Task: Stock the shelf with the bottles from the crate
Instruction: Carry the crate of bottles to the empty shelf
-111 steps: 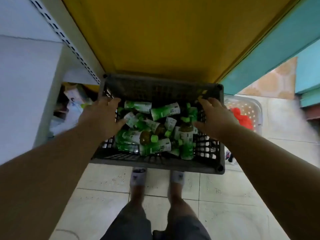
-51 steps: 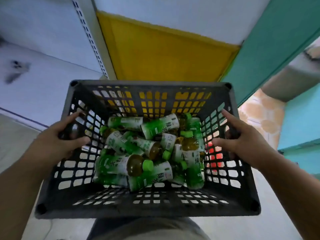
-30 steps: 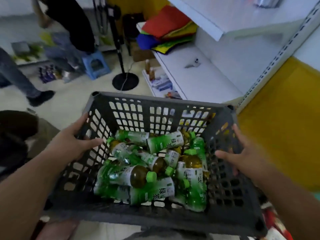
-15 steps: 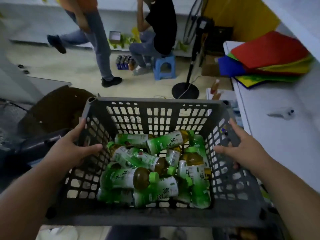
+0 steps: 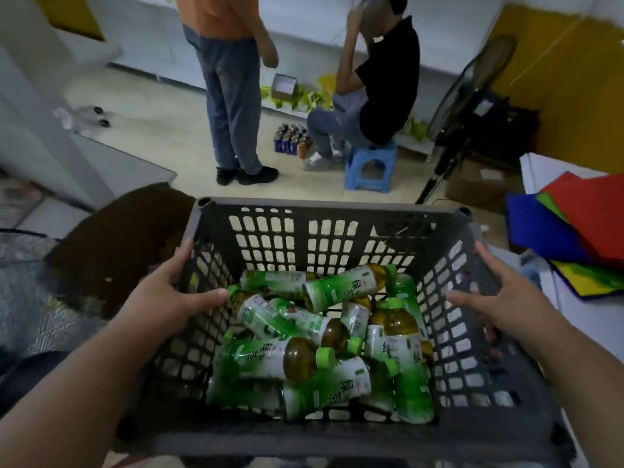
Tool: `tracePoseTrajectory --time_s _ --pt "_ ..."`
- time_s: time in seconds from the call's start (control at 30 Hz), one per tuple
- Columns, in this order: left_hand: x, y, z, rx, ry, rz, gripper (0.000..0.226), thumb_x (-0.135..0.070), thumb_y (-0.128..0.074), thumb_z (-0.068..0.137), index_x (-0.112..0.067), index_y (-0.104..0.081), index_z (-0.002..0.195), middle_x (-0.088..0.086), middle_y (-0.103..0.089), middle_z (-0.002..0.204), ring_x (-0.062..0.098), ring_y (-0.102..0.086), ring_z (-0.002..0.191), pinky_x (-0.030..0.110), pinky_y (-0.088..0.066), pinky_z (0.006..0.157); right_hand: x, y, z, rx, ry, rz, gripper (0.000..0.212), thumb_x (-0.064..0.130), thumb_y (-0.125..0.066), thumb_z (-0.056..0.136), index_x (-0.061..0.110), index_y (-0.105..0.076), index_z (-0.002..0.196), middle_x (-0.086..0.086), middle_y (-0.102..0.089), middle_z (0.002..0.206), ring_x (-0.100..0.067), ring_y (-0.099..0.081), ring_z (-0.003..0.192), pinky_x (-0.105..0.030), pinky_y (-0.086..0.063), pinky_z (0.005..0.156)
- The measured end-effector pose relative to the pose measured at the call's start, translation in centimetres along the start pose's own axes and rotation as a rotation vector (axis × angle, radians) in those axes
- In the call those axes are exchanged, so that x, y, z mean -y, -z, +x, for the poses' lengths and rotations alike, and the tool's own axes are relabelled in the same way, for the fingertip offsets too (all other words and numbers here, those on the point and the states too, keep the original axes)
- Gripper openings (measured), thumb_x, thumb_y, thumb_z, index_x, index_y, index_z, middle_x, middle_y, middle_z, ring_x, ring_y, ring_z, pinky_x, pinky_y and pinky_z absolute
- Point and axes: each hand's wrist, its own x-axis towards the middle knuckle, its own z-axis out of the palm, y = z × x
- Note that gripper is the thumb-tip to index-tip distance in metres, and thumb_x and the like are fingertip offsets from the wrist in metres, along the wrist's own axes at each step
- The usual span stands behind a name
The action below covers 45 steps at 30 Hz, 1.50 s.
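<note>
Change: since half a second ago the view has swung a little further toward the room; both hands keep the same hold on the crate, and the bottles have barely shifted.
Left hand: the left hand clasps the crate's left wall from outside, thumb hooked over the rim and lying inside; the fingers run up the outer lattice, so how tightly they curl cannot be told.
Right hand: the right hand mirrors it on the right wall, thumb inside, fingers wrapped round the outside and showing through the holes.
Crate: the dark grey perforated plastic crate hangs between the two hands, carried clear of any surface.
Bottles: the green-labelled, green-capped tea bottles lie jumbled on the crate floor, between and below the hands.
Handling: full bottles likely make the load heavy and prone to rolling if tilted; the crate looks stiff. Best held at both side walls, level. Single bottles look smooth, so grip round the body.
Shelf: a white shelf with coloured felt sheets lies just beyond the right hand.
Beyond: past the crate, a person standing in an orange top, a person seated in black on a blue plastic stool, and a black pedestal fan.
</note>
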Motion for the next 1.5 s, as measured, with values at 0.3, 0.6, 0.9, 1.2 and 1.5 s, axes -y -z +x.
tracePoseTrajectory --time_s 0.3,0.6,0.9,1.2,1.5 --pt "-6.7 -3.9 10.9 -0.179 0.1 -0.095 0.104 -0.027 -0.085 0.071 -0.058 -0.023 0.148 0.004 -0.049 0.143 0.024 -0.057 0.108 0.049 -0.05 0.096 6.6 -0.2 20.3 0.191 0.175 -0.016 0.121 0.041 -0.088 0.055 0.046 -0.021 0.156 0.006 -0.047 0.149 -0.026 -0.065 0.107 -0.043 -0.057 0.084" --pt "-12.4 -1.7 23.6 -0.329 0.17 -0.156 0.109 -0.036 -0.085 0.061 -0.06 -0.022 0.147 0.005 -0.059 0.126 0.024 -0.062 0.095 0.04 -0.054 0.07 19.3 -2.4 39.2 0.316 0.306 -0.106 0.123 0.048 -0.09 0.053 0.053 -0.02 0.154 0.004 -0.046 0.153 -0.003 -0.057 0.091 -0.037 -0.049 0.093" --pt "-17.3 4.8 40.3 -0.426 0.254 -0.225 0.11 -0.029 -0.089 0.06 -0.062 -0.026 0.145 0.012 -0.058 0.134 0.031 -0.06 0.116 0.054 -0.05 0.097 32.2 -10.3 56.0 0.419 0.359 -0.118 0.129 0.057 -0.087 0.043 0.052 -0.02 0.154 0.005 -0.04 0.157 -0.018 -0.05 0.132 -0.038 -0.042 0.107" --pt "-21.9 10.3 56.0 -0.524 0.287 -0.291 0.115 -0.046 -0.086 0.045 -0.064 -0.028 0.143 0.002 -0.058 0.137 0.024 -0.061 0.113 0.045 -0.052 0.09 46.0 -19.5 74.9 0.517 0.47 -0.145 0.119 0.056 -0.089 0.049 0.061 -0.022 0.147 0.008 -0.053 0.145 -0.019 -0.062 0.11 -0.042 -0.053 0.094" --pt "-25.0 16.8 69.5 -0.714 0.368 -0.421 0.113 -0.028 -0.09 0.056 -0.059 -0.028 0.145 0.006 -0.059 0.13 0.016 -0.061 0.106 0.04 -0.052 0.088 63.7 -31.0 90.1 0.684 0.647 -0.244 0.113 0.039 -0.091 0.064 0.046 -0.025 0.155 0.005 -0.04 0.157 -0.016 -0.057 0.118 -0.03 -0.043 0.093"
